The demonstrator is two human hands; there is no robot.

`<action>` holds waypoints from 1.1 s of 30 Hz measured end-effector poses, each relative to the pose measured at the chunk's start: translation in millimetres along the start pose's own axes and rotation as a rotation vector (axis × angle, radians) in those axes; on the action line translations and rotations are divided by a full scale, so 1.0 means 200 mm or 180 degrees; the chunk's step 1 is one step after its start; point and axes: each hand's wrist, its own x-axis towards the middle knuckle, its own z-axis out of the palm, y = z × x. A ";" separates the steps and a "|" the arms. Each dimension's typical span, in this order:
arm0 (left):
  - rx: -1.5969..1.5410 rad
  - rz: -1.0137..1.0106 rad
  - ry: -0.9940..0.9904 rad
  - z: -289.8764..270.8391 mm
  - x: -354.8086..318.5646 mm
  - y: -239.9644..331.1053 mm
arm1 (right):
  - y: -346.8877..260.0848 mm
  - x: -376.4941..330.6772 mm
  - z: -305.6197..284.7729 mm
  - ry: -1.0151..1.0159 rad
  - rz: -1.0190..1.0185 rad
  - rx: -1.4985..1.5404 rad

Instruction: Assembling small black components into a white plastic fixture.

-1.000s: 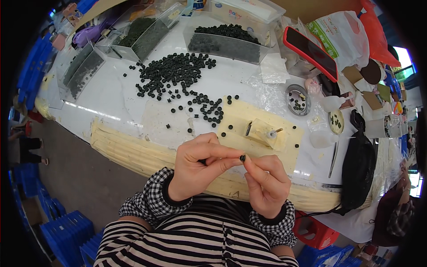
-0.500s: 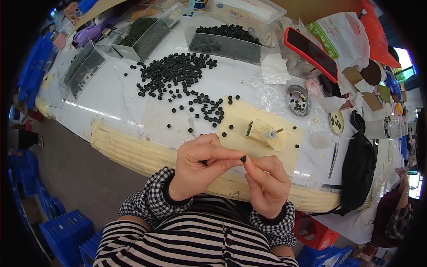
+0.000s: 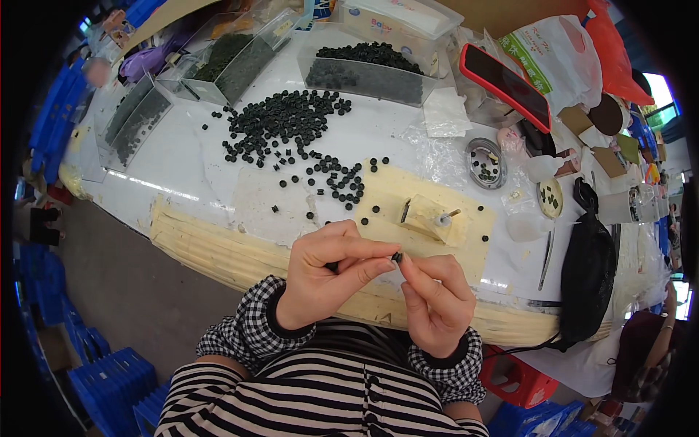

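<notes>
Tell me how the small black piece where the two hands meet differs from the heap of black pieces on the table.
The small black piece is a single item; the heap contains many.
The small black piece is held between the left hand and right hand, while the heap lies loose on the white tabletop.
The small black piece is nearer the person; the heap sits farther back.
Both look dark.

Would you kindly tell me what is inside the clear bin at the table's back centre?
The bin holds a heap of small black pieces; anything buried inside the heap is hidden.
</notes>
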 end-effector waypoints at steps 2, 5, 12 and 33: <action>-0.0040 -0.0027 0.0008 0.00 0.00 0.00 | 0.00 0.00 0.00 0.0012 -0.0002 0.0010; -0.0105 -0.0094 0.0062 0.01 0.00 0.00 | 0.00 0.00 0.00 0.0021 -0.0005 0.0025; -0.0153 -0.0102 0.0109 0.01 0.00 -0.02 | 0.00 0.00 0.00 0.0043 -0.0019 -0.0005; 0.0097 0.0035 0.0095 0.00 -0.01 -0.02 | 0.00 0.00 -0.01 -0.0123 -0.0017 -0.0082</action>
